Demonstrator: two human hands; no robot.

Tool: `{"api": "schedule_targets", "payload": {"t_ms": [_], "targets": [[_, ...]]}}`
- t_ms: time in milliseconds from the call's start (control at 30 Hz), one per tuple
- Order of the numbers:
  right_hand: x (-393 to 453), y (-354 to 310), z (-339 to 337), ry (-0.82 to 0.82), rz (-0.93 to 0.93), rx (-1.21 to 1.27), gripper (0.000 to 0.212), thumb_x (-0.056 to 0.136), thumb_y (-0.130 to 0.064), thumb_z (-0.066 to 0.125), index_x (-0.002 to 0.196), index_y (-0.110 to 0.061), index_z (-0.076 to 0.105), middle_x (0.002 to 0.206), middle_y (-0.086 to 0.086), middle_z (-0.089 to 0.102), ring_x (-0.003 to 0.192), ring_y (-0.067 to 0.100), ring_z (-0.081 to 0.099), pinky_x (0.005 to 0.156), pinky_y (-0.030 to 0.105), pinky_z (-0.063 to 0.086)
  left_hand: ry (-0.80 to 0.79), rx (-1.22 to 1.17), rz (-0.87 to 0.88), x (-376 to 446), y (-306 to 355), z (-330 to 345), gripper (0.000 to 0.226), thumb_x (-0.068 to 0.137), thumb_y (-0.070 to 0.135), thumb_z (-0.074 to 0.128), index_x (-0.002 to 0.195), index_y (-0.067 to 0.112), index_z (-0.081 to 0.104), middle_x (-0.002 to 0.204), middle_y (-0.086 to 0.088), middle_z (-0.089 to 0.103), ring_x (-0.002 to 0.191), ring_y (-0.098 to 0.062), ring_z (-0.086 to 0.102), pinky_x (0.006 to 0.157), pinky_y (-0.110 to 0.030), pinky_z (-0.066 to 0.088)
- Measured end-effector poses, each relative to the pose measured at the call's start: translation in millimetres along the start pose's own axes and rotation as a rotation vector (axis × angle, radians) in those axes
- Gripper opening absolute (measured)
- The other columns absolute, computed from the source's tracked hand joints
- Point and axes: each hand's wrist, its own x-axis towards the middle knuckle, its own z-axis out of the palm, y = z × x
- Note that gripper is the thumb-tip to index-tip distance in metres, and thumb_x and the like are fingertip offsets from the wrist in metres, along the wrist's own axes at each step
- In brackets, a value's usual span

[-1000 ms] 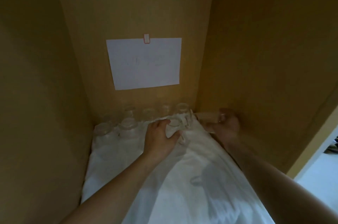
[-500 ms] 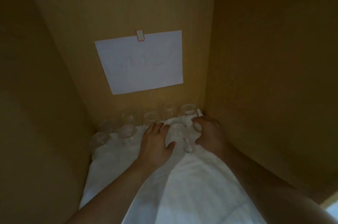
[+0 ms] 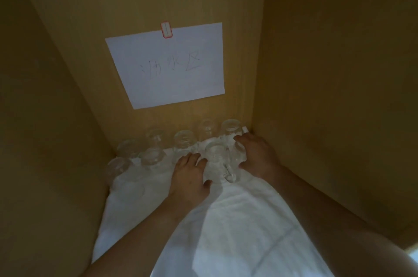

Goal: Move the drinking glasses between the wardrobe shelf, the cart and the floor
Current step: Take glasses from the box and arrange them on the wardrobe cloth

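Note:
Several clear drinking glasses stand upside down in two rows at the back of the wardrobe shelf, on a white cloth (image 3: 237, 220). A handled glass mug (image 3: 217, 161) stands between my hands. My left hand (image 3: 191, 177) lies on the cloth just left of the mug, fingers fairly straight, thumb touching the mug's base. My right hand (image 3: 257, 156) is at the back right corner, fingers and thumb curled round a drinking glass (image 3: 238, 149) that it mostly hides. Another glass (image 3: 230, 128) stands just behind it.
Wooden wardrobe walls close in on the left, back and right (image 3: 339, 95). A white paper sheet (image 3: 167, 64) with handwriting is taped to the back wall. More glasses (image 3: 152, 158) fill the back left of the cloth.
My right hand has come in from the right wall with a glass and lowered it onto the cloth beside the mug. My left hand has flattened beside the mug.

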Motion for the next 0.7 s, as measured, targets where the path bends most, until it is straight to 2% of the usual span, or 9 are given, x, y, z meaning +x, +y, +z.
{"api": "schedule_targets", "payload": {"t_ms": [167,300,500,700], "targets": [[-7,-2,2,-0.021,-0.016,-0.092,0.096,0.083,-0.031,0.079,0.16,-0.028,0.022,0.166,0.004,0.02,0.151,0.026,0.022,0.12,0.034,0.021,-0.044,-0.048,-0.01,-8,-2,-6,0.066,0.097,0.047,0.057,0.154,0.022,0.037,0.165,-0.009,0.027,0.154,-0.028,0.02,0.126,-0.042,0.013],[-20,-8,0,-0.023,0.028,-0.14,0.105,0.083,-0.042,0.076,0.161,-0.034,0.006,0.169,0.005,0.003,0.153,0.033,0.01,0.122,0.046,0.02,-0.047,-0.062,-0.032,-24,-5,-12,0.066,0.098,0.048,0.055,0.155,0.024,0.034,0.167,-0.007,0.023,0.155,-0.029,0.013,0.125,-0.046,0.012],[-53,-40,3,0.074,-0.012,-0.239,0.1,0.085,-0.051,0.071,0.161,-0.032,0.01,0.169,0.007,0.006,0.154,0.034,0.005,0.124,0.05,0.015,-0.021,-0.14,-0.051,-52,-11,-24,0.065,0.097,0.049,0.055,0.155,0.025,0.035,0.167,-0.007,0.022,0.155,-0.03,0.011,0.126,-0.044,0.012],[-101,-70,23,0.041,0.025,-0.211,0.097,0.086,-0.052,0.07,0.161,-0.033,0.011,0.169,0.007,0.007,0.154,0.035,0.008,0.124,0.049,0.015,-0.001,-0.183,-0.03,-88,-8,-24,0.065,0.097,0.05,0.055,0.154,0.025,0.038,0.165,-0.008,0.027,0.154,-0.031,0.017,0.125,-0.042,0.015]]}}
